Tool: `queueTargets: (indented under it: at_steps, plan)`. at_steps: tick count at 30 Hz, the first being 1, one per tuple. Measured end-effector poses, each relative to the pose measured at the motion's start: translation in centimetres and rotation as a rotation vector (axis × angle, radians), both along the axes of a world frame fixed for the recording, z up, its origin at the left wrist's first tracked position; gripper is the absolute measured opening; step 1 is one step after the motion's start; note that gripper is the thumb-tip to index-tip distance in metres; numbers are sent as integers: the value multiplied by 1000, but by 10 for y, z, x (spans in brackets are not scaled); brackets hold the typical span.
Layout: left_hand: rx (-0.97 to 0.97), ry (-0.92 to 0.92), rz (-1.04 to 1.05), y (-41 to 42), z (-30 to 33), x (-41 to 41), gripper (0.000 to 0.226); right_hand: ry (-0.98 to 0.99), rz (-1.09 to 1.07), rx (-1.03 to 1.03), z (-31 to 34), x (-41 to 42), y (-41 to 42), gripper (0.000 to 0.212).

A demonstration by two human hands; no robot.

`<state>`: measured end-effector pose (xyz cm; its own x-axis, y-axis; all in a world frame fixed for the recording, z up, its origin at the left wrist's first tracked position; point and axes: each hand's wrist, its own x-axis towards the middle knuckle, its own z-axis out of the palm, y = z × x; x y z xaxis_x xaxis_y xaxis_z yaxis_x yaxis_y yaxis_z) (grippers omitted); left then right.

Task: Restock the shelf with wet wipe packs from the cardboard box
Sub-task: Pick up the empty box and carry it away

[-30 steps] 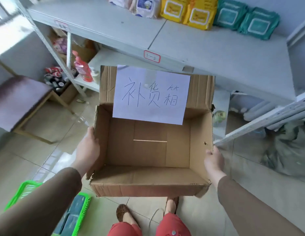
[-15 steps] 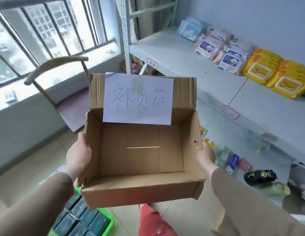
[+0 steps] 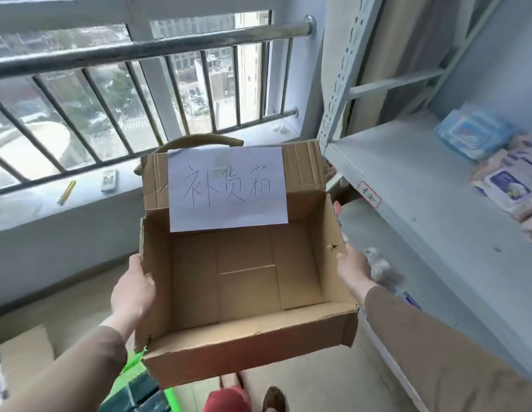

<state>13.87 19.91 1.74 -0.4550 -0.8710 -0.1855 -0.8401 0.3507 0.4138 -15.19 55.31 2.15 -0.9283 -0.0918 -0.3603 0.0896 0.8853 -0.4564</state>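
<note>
I hold an open cardboard box in front of me, off the floor. Nothing lies inside it. A white paper sheet with handwritten characters is stuck on its raised back flap. My left hand grips the box's left wall. My right hand grips the right wall. The grey metal shelf runs along the right. On it lie blue wet wipe packs and pink-white packs at the far right edge.
A barred window with a sill fills the left and centre. A chair back pokes up behind the box. A green basket with dark packs sits on the floor below the box. Bottles blur under the shelf.
My view has swung left from the shelf toward the window, with the box carried along in both hands. The yellow and green packs have left the frame.
</note>
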Motion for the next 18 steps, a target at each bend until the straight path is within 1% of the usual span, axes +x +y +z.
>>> queueTargets:
  at_steps: [3, 7, 9, 14, 18]
  plan:
    - [18, -2, 52, -41, -7, -16, 35, 15, 42, 7, 2, -35, -57, 42]
    - [48, 8, 64, -97, -15, -44, 34, -34, 66, 25, 1, -80, -127, 44]
    - [62, 2, 73, -122, -18, -56, 36, -25, 55, 29, 1, -99, -158, 44]
    - [111, -15, 88, -172, -30, -81, 38, -73, 74, 27, -9, -136, -220, 48]
    - [163, -34, 112, -198, -47, -99, 40, -65, 114, 72, -24, -163, -258, 45]
